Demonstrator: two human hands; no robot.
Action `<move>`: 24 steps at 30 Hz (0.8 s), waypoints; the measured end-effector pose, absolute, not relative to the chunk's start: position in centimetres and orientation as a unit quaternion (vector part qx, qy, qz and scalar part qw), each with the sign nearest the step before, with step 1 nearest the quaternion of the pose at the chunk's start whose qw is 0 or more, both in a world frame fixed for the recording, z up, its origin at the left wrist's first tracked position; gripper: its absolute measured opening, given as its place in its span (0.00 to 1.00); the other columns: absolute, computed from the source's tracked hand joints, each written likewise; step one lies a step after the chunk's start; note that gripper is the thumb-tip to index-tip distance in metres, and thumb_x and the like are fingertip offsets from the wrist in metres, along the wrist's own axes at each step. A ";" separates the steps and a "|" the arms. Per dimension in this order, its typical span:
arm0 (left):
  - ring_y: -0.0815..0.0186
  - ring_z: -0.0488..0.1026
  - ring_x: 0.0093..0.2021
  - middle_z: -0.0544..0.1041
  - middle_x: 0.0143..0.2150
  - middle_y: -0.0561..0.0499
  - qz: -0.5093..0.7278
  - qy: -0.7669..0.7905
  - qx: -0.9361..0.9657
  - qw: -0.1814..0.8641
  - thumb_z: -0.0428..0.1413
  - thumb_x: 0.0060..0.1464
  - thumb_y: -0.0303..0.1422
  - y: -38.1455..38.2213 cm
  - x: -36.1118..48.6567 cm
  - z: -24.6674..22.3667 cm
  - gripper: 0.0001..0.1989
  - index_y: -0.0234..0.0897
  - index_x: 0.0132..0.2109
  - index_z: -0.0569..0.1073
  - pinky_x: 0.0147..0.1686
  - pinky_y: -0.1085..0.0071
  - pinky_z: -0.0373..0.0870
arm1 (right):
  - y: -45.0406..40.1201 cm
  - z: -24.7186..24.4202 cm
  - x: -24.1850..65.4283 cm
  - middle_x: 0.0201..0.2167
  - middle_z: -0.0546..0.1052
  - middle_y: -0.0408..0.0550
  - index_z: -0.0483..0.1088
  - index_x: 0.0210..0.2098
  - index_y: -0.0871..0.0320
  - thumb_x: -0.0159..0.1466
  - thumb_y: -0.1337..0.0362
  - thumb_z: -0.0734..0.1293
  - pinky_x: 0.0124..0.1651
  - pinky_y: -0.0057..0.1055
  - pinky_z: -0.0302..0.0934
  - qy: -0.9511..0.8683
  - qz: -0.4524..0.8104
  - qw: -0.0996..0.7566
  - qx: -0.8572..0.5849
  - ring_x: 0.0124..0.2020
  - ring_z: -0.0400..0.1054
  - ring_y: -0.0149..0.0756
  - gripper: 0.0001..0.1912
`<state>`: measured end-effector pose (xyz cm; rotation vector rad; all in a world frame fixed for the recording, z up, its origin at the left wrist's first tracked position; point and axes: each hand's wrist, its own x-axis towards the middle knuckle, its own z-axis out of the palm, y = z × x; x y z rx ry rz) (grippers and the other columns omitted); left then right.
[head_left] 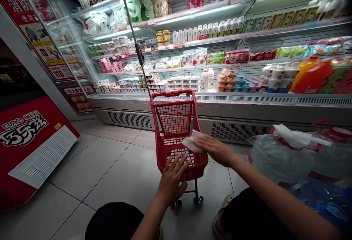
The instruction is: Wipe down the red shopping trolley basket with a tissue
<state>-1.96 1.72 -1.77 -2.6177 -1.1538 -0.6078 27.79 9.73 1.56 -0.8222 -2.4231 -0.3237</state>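
Observation:
A small red shopping cart (176, 117) with a grid basket stands on the tiled floor in front of me. My left hand (173, 175) is at the near left rim of the basket, fingers spread, holding nothing. My right hand (216, 148) is over the right side of the basket, its fingers pressed on a white cloth or tissue (192, 141). Part of that white piece lies under the fingers, and whether it touches the cart cannot be made out.
A refrigerated shelf (225, 102) with dairy goods runs behind the cart. Large water bottles (280, 155) stand at the right, a red cabinet (30, 141) at the left. A dark pole (137, 49) rises behind the cart. My knees frame the cart's near side.

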 end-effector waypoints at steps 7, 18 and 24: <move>0.61 0.54 0.76 0.61 0.75 0.56 -0.224 -0.380 -0.895 0.068 0.53 0.55 0.24 2.0 -3.6 -1.4 0.35 0.46 0.70 0.66 0.76 0.55 0.42 | 3.4 -1.8 26.1 0.70 0.68 0.47 0.52 0.76 0.48 0.74 0.75 0.55 0.76 0.49 0.50 -0.928 0.020 0.253 -0.272 0.74 0.53 0.37 0.33; 0.59 0.60 0.74 0.70 0.70 0.55 -0.221 -0.385 -0.896 -0.012 0.54 0.53 0.22 2.9 -7.0 0.1 0.32 0.48 0.63 0.73 0.77 0.46 0.41 | 12.9 -1.0 26.4 0.71 0.67 0.47 0.54 0.74 0.47 0.70 0.80 0.54 0.73 0.48 0.57 -0.920 -0.055 0.271 -0.279 0.73 0.56 0.35 0.37; 0.60 0.59 0.74 0.70 0.70 0.55 -0.223 -0.385 -0.896 -0.006 0.53 0.57 0.23 3.2 -7.2 -0.1 0.29 0.49 0.63 0.73 0.76 0.46 0.43 | 13.1 -2.2 26.0 0.64 0.75 0.51 0.70 0.63 0.54 0.71 0.78 0.57 0.71 0.52 0.60 -0.892 -0.087 0.295 -0.332 0.71 0.60 0.40 0.27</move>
